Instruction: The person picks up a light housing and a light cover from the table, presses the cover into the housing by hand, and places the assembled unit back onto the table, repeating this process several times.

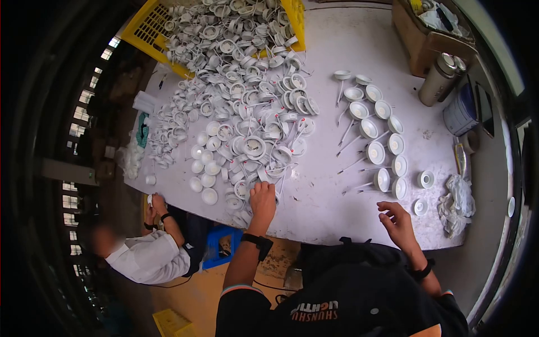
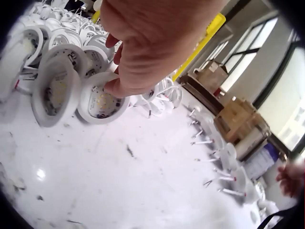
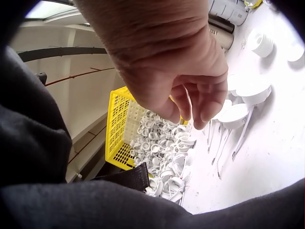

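Observation:
At the near edge of the pile of round white lamp housings point(image 1: 255, 147), my left hand point(image 1: 263, 197) reaches down with curled fingers. Its thumb lies over the rim of one white downlight housing point(image 2: 97, 107), whose LED board shows inside; the other fingers curl behind it, partly hidden. My right hand point(image 1: 397, 223) is held over the table's front right, fingers loosely bent and nothing between them. Beyond it stand two rows of white downlights point(image 1: 376, 153) with their wires pointing left. Two white ring-shaped parts point(image 1: 426, 179) lie to the right of the rows.
A yellow crate point(image 1: 297, 22) spills more housings across the back of the white table point(image 1: 331, 216). White domed caps point(image 1: 209, 196) lie left of the pile. A crumpled plastic bag point(image 1: 457, 205), a steel flask point(image 1: 438, 80) and a bucket point(image 1: 461, 109) line the right side. Another person point(image 1: 149, 258) sits at left.

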The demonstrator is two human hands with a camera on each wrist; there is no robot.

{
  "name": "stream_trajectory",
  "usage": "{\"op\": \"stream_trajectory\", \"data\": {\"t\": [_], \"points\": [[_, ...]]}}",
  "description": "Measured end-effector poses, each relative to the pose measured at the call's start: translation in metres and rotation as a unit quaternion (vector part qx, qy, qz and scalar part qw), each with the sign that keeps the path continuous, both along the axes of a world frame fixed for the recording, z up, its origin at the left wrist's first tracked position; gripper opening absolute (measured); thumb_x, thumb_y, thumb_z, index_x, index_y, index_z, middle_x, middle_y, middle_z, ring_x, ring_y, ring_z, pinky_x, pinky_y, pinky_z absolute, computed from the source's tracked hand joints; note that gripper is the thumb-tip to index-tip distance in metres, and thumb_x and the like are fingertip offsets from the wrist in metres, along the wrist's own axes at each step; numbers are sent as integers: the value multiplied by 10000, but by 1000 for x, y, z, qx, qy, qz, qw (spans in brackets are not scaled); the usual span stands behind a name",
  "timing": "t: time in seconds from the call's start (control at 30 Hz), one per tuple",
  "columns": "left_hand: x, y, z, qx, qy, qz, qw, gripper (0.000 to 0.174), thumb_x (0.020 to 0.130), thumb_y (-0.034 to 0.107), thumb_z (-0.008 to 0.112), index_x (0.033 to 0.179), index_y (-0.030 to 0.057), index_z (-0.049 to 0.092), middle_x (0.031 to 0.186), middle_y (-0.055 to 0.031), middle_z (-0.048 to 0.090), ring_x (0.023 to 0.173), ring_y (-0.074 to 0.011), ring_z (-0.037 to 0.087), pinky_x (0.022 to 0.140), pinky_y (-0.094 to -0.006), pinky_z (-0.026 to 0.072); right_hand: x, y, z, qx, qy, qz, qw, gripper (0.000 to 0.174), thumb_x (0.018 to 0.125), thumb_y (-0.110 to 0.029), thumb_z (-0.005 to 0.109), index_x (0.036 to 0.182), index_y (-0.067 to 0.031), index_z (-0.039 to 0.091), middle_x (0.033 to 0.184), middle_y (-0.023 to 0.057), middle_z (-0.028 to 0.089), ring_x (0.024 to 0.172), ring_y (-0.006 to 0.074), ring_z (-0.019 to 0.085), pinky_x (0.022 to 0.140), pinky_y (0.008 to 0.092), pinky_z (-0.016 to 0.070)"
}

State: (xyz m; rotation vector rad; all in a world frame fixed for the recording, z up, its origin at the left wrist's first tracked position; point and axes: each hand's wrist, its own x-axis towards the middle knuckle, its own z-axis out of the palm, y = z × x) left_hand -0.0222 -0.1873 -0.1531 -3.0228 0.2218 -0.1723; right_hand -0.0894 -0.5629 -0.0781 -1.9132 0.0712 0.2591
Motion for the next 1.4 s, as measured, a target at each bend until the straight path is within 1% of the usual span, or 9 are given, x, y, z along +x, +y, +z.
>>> {"op": "stream_trajectory", "data": {"t": [0.2,0.27,0.47,0.6,0.83,1.0,1.1,1.2,1.4], "points": [[11,-27,24,-66,46,-41,996,193,729,100,566,922,90,579,925,-64,557,928,-270,504,792,-379,384,5,10,11,-2,-19,27,999,260,800,-49,590,1059,-25,573,980,95,607,738,155,584,601,260,471],[7,-51,41,-236,251,14,939,205,767,111,545,970,81,544,924,-106,573,864,-310,555,716,-399,430,5,12,7,76,53,26,995,271,804,-55,597,1072,-25,572,974,84,605,733,126,569,596,244,463],[-26,-140,121,-442,244,-176,845,245,781,95,561,1020,58,520,949,-137,590,868,-309,581,741,-352,468,18,39,37,81,41,91,992,335,780,-122,664,1086,-20,576,891,69,613,714,100,556,596,229,454],[-35,-170,135,-624,187,-84,754,313,811,133,577,1089,9,506,1002,-130,595,910,-224,585,796,-331,452,16,36,39,235,161,56,957,274,824,-148,616,1031,23,562,807,61,601,671,90,566,522,215,473],[-42,-174,104,-487,159,-242,824,433,810,283,595,1114,-11,498,1065,-188,553,990,-333,532,855,-395,413,6,21,38,351,152,-32,923,254,837,-136,585,1024,23,521,828,65,578,647,105,569,456,225,494],[-45,-191,112,-508,303,-184,785,380,824,260,598,1062,-21,506,1001,-173,583,867,-329,574,752,-374,451,-4,7,32,358,168,-51,917,280,847,-172,585,1055,8,529,830,55,581,659,103,566,475,222,482],[-49,-190,95,-562,388,-94,724,311,849,221,577,1033,-20,508,921,-128,595,746,-235,575,651,-324,454,-18,-19,8,211,82,-193,955,291,850,-216,591,1074,-32,568,825,41,585,709,103,554,591,249,458],[-45,-186,85,-632,415,4,654,256,872,194,549,1018,-12,506,835,-64,571,650,-113,505,564,-252,413,-32,-70,-54,-271,-122,-236,925,378,741,-169,677,1091,-75,568,1055,138,555,956,268,541,777,350,449],[-39,-190,86,-691,430,79,576,225,886,183,522,1019,2,506,749,6,500,559,-33,371,479,-189,312,-38,-102,-91,-391,-81,-185,898,539,630,-180,733,1118,-105,518,1189,111,493,1067,293,460,874,401,378]]}}
